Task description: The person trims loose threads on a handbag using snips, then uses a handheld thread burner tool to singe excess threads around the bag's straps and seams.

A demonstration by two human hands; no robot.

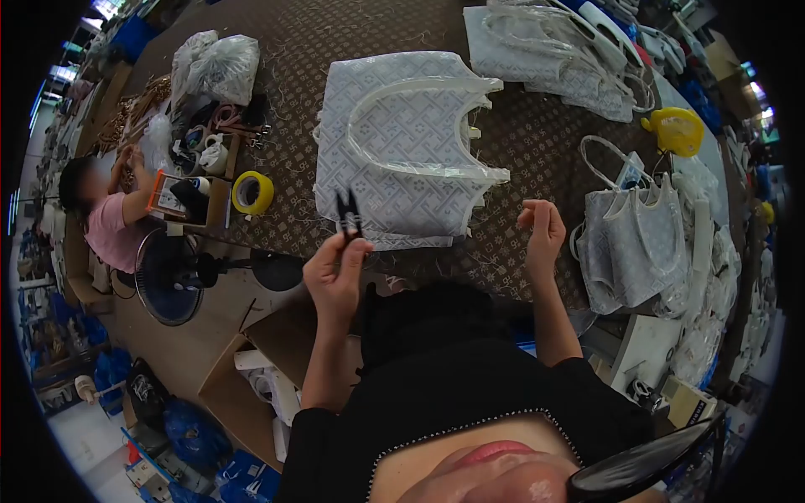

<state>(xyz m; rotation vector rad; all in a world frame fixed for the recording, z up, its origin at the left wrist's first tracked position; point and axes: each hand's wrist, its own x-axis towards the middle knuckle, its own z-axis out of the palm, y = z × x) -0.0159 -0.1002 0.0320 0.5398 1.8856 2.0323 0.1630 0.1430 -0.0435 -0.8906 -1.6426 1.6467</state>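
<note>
My left hand (335, 272) is closed around a small pair of black thread snips (349, 214), with the two blades pointing away from me and apart at the tips. Just beyond lies a pale grey patterned tote bag (402, 117), flat on the table, its white handles wrapped in clear plastic. The snips overlap the bag's near left part in view. My right hand (543, 226) is raised to the right of the bag, apart from it, with fingers curled together. Whether it pinches something small, I cannot make out.
A brown patterned cloth (289, 109) covers the table, with loose threads. Yellow tape (252, 193) and a box of tools (201, 201) are left. More bags (537, 50) lie far right; another bag (633, 243) stands right. A fan (168, 272) and a person (117, 214) are left.
</note>
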